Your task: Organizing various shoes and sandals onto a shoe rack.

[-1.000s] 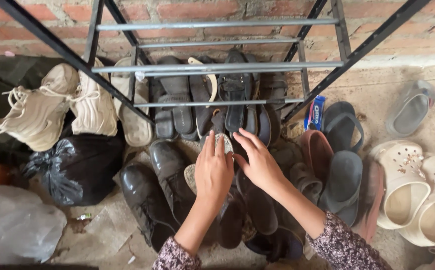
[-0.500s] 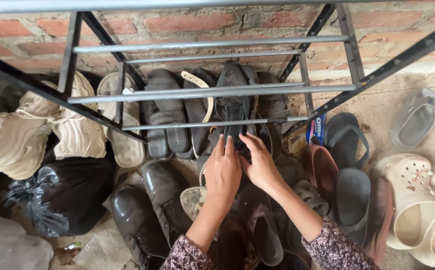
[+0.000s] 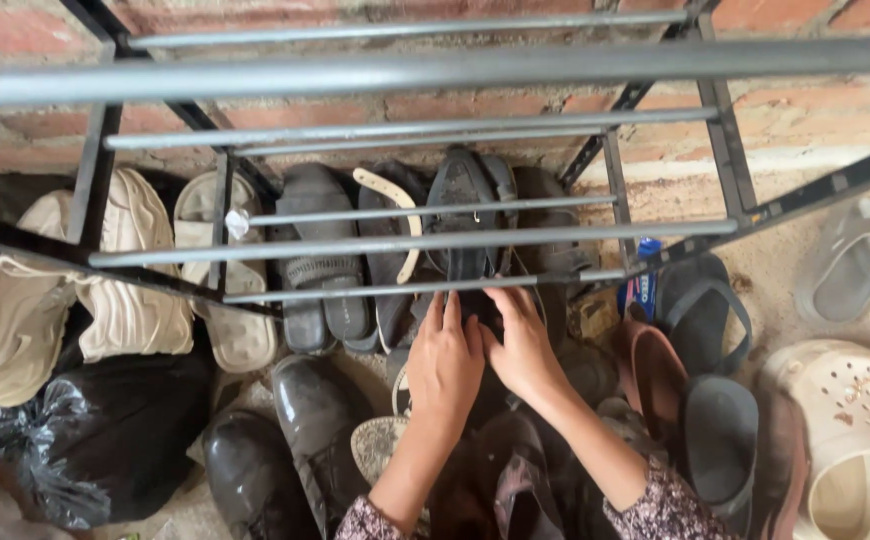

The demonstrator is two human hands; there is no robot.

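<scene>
Head view: both hands (image 3: 485,350) press a dark, smooth-strapped sandal (image 3: 463,215).

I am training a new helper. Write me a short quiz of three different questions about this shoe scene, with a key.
1. True or false: both hands touch the dark sandal under the metal rack.
2. Which lies left of the left hand? A: black leather shoes; B: white clogs.
3. Fill in: the wall behind the rack is made of ____.

Key: 1 true, the right hand too; 2 A; 3 brick.
</scene>
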